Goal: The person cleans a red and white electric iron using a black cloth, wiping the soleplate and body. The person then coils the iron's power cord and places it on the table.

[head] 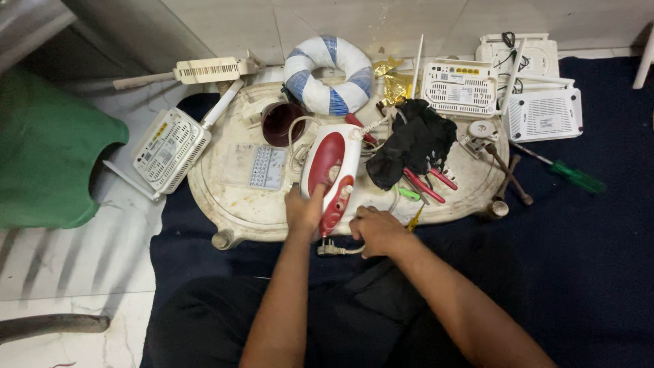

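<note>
your 2 hands work a red and white clothes iron (332, 167) on the low oval counter (231, 204).
your left hand (304, 210) grips the iron's rear end; your right hand (377, 230), fingers curled, rests beside it near the plug (329, 249).

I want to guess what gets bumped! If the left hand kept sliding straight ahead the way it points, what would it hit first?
The left hand already rests on the red and white iron, so it meets that first. Farther along that line probably comes the dark cup.

On a low white table (238, 211), the left hand (304, 210) holds a red-and-white iron (332, 168); the right hand (377, 230) rests beside its plug (330, 249).
</note>
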